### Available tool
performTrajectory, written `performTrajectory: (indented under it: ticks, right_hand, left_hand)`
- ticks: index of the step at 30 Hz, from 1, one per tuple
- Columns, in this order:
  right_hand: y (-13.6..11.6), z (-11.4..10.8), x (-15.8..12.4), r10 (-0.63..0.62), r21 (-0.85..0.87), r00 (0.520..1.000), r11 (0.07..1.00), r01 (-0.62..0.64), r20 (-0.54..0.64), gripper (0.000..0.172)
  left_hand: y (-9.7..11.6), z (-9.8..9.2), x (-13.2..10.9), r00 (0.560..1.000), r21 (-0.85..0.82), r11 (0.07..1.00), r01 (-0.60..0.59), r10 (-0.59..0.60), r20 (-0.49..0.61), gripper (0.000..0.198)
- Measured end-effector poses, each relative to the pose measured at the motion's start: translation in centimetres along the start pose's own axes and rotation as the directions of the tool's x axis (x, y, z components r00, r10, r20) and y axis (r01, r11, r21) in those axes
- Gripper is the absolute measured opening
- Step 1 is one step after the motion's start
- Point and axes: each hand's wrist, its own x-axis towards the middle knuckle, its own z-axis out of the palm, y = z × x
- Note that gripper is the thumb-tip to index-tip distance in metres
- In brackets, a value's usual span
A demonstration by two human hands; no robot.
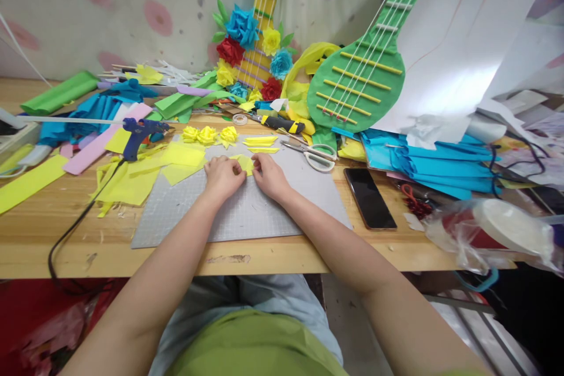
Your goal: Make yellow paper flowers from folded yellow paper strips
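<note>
Over the grey cutting mat (264, 217), my left hand (222, 177) and my right hand (269, 176) face each other. Between them is a small piece of yellow crepe paper (245, 164), its edges pinched in the fingers of both hands. Just beyond the left hand sit yellow paper flowers (207, 136) in a row. Folded yellow strips (261, 141) lie behind the right hand, and white-handled scissors (319, 158) rest to its right. Flat yellow paper sheets (183, 154) overlap the mat's left side.
A blue glue gun (136, 135) with a trailing cord stands left. Behind the mat are a utility knife (282, 124), a tape roll (239, 119) and a green paper-covered instrument (356, 85). A black phone (369, 198) lies right, near a plastic-wrapped container (506, 229) at the table edge.
</note>
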Motion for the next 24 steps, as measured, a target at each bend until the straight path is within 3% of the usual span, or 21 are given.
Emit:
performTrajectory:
  ticks: [11,24]
  right_hand:
    - [-0.26,0.01,-0.11,-0.014,-0.064,1.0,0.998,0.016,0.023,0.027]
    - [0.03,0.19,-0.14,-0.063,-0.1,0.996,0.993,0.068,0.056,0.037]
  left_hand:
    - [0.03,0.08,-0.17,0.996,-0.013,0.997,-0.081,0.081,-0.03,0.018]
    - [-0.57,-0.42,-0.11,0.994,-0.045,0.995,-0.094,0.097,0.052,0.029]
